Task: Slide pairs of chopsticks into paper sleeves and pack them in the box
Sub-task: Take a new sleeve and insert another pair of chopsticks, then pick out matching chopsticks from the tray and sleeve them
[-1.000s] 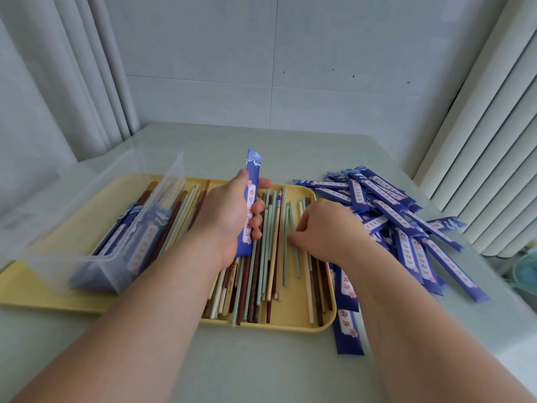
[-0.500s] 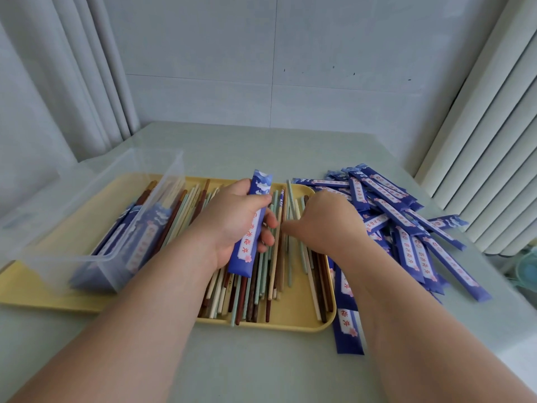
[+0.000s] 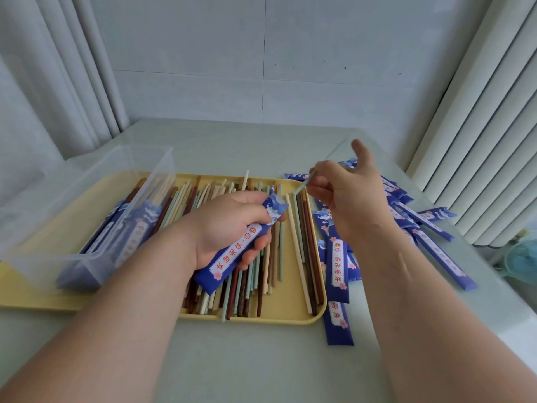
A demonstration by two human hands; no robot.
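Observation:
My left hand [image 3: 229,225] grips a blue paper sleeve [image 3: 241,245] over the middle of the yellow tray [image 3: 273,317], the sleeve slanting down to the left. My right hand [image 3: 348,199] is raised above the tray's far right corner and pinches a pale green chopstick [image 3: 302,186] by its end. Loose chopsticks [image 3: 255,286] in brown, cream and green lie lengthwise in the tray. A clear plastic box [image 3: 96,216] holding several filled sleeves sits on the tray's left half.
A heap of blue sleeves [image 3: 421,225] lies on the table right of the tray, some reaching past its near corner [image 3: 338,324]. Pleated curtains hang at left and right, a tiled wall behind. Bare table surface [image 3: 261,367] lies in front of the tray.
My right hand has lifted off the chopsticks in the tray and risen to the right with a green chopstick pinched. The left hand has tilted the sleeve lower and flatter.

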